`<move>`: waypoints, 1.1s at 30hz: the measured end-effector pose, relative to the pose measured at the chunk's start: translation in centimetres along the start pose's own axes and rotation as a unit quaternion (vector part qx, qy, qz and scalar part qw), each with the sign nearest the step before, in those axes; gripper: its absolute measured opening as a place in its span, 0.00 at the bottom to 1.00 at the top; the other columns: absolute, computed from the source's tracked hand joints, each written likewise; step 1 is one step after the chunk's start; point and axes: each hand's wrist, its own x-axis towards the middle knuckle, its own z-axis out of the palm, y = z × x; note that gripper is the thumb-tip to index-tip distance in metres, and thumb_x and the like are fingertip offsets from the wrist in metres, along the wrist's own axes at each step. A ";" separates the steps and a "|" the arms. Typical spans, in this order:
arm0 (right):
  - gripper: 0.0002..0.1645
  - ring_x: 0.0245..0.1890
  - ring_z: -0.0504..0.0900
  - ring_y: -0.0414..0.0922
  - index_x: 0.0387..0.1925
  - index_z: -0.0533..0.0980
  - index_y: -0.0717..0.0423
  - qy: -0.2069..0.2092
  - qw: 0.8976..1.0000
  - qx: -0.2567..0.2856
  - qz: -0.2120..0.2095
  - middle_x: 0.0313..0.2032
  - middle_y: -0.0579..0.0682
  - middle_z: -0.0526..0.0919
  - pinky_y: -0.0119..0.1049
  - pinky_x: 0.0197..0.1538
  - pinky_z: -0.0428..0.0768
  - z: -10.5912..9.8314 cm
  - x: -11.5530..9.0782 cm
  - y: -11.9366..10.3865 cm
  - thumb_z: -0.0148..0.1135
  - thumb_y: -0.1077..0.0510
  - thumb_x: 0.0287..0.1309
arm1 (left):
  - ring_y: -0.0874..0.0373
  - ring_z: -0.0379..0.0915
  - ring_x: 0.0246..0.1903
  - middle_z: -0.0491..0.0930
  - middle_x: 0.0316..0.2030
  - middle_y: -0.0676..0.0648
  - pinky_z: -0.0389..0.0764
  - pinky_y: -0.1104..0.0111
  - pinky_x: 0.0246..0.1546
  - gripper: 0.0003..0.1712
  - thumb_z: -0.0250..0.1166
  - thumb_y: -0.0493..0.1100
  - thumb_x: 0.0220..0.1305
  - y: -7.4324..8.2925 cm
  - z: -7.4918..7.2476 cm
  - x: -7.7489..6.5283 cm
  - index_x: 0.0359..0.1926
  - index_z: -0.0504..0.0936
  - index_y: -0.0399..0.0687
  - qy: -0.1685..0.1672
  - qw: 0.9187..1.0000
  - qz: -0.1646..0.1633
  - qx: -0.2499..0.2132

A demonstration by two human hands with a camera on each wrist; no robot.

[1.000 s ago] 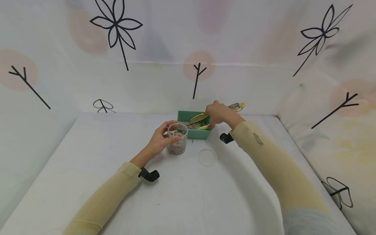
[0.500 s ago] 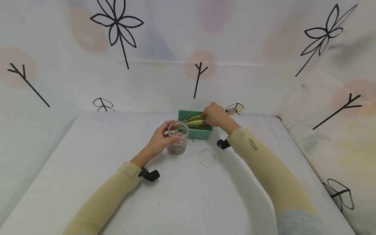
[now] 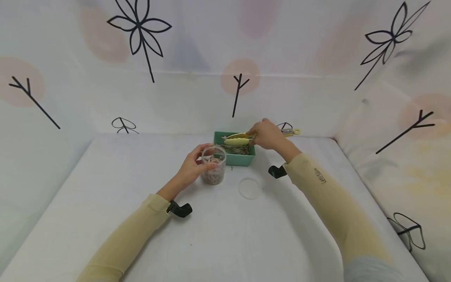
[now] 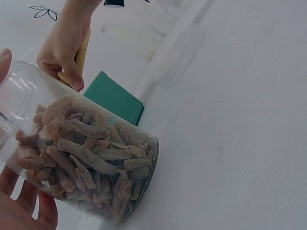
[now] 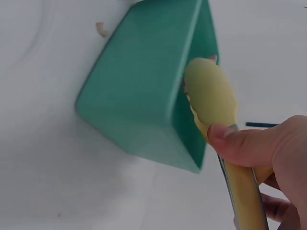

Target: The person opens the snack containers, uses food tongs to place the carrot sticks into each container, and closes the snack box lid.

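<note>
My left hand grips a clear plastic jar from its left side. Brownish, finger-shaped dried pieces fill much of the jar, which stands upright and uncapped on the table. In my right hand is a pair of yellow tongs, pinched between thumb and fingers. The tong heads are at the mouth of a green rectangular box, just behind the jar. More of the small dried pieces lie inside that box. In the right wrist view, a bit of something pinkish shows at the tong tip.
A clear round lid lies flat on the white table, in front of the box. One small crumb rests beside the box. A patterned cloth wall rises behind the table.
The tongs first dipped left and down into the box, then rose and drew back to the right with my right hand. My left hand and the jar have stayed put.
</note>
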 end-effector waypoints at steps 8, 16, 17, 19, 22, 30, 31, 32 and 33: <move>0.24 0.43 0.71 0.52 0.55 0.83 0.57 0.026 0.997 0.075 -0.006 0.52 0.55 0.84 0.47 0.46 0.72 -1.6 -1.9 0.5 0.74 0.57 0.56 | 0.35 0.61 0.65 0.67 0.65 0.28 0.64 0.44 0.63 0.38 0.67 0.31 0.63 2.0 0.2 -0.8 0.71 0.61 0.32 0.000 1.000 0.002 0.007; 0.23 0.38 0.68 0.50 0.54 0.83 0.57 0.047 0.991 0.123 -0.027 0.50 0.53 0.85 0.44 0.39 0.68 -3.4 -3.7 -0.8 0.75 0.60 0.55 | 0.35 0.61 0.65 0.66 0.66 0.29 0.63 0.44 0.64 0.39 0.68 0.33 0.64 2.2 0.3 -0.8 0.72 0.61 0.35 0.000 1.000 -0.014 0.003; 0.24 0.38 0.67 0.50 0.54 0.83 0.56 0.050 0.991 0.122 -0.034 0.50 0.52 0.85 0.43 0.39 0.68 -3.7 -3.8 -1.0 0.75 0.60 0.55 | 0.36 0.61 0.65 0.66 0.66 0.29 0.63 0.44 0.64 0.39 0.68 0.33 0.64 2.2 0.3 -0.8 0.72 0.61 0.35 0.001 1.000 -0.015 0.004; 0.24 0.38 0.67 0.49 0.54 0.83 0.56 0.056 0.989 0.123 -0.053 0.50 0.51 0.85 0.43 0.40 0.66 -4.1 -4.2 -1.7 0.75 0.60 0.54 | 0.36 0.61 0.65 0.66 0.66 0.29 0.63 0.44 0.64 0.39 0.68 0.33 0.64 2.1 0.2 -0.8 0.72 0.62 0.36 0.002 1.000 -0.016 0.004; 0.23 0.38 0.67 0.49 0.53 0.84 0.56 0.061 0.987 0.127 -0.083 0.50 0.50 0.85 0.44 0.41 0.65 -4.5 -4.8 -2.9 0.75 0.60 0.53 | 0.38 0.62 0.65 0.66 0.66 0.30 0.63 0.45 0.64 0.39 0.68 0.33 0.64 1.8 0.2 -0.7 0.72 0.62 0.37 0.003 1.000 -0.015 0.005; 0.24 0.37 0.67 0.47 0.53 0.84 0.57 0.032 0.985 0.112 -0.124 0.51 0.51 0.84 0.40 0.38 0.68 -3.7 -5.4 -4.8 0.76 0.60 0.52 | 0.38 0.62 0.65 0.67 0.65 0.33 0.64 0.47 0.65 0.40 0.68 0.35 0.64 1.8 0.1 -0.7 0.73 0.60 0.37 0.002 1.000 -0.026 0.009; 0.24 0.38 0.67 0.47 0.53 0.84 0.57 0.029 0.986 0.111 -0.123 0.52 0.51 0.84 0.40 0.38 0.69 -3.6 -5.4 -5.0 0.77 0.59 0.52 | 0.38 0.62 0.65 0.67 0.65 0.34 0.64 0.47 0.65 0.40 0.68 0.35 0.64 1.8 0.2 -0.7 0.73 0.61 0.37 0.002 1.000 -0.026 0.009; 0.24 0.38 0.67 0.47 0.53 0.84 0.57 0.027 0.986 0.107 -0.123 0.52 0.51 0.84 0.40 0.38 0.70 -3.5 -5.4 -5.0 0.77 0.59 0.52 | 0.38 0.62 0.65 0.68 0.65 0.34 0.64 0.47 0.65 0.40 0.69 0.35 0.64 1.8 0.2 -0.7 0.72 0.61 0.37 0.002 1.000 -0.026 0.007; 0.24 0.38 0.68 0.47 0.53 0.84 0.57 0.025 0.987 0.104 -0.122 0.52 0.51 0.84 0.40 0.38 0.70 -3.5 -5.4 -5.1 0.77 0.58 0.52 | 0.38 0.62 0.65 0.68 0.64 0.35 0.64 0.47 0.64 0.39 0.69 0.35 0.64 1.8 0.2 -0.7 0.72 0.61 0.37 0.002 1.000 -0.025 0.008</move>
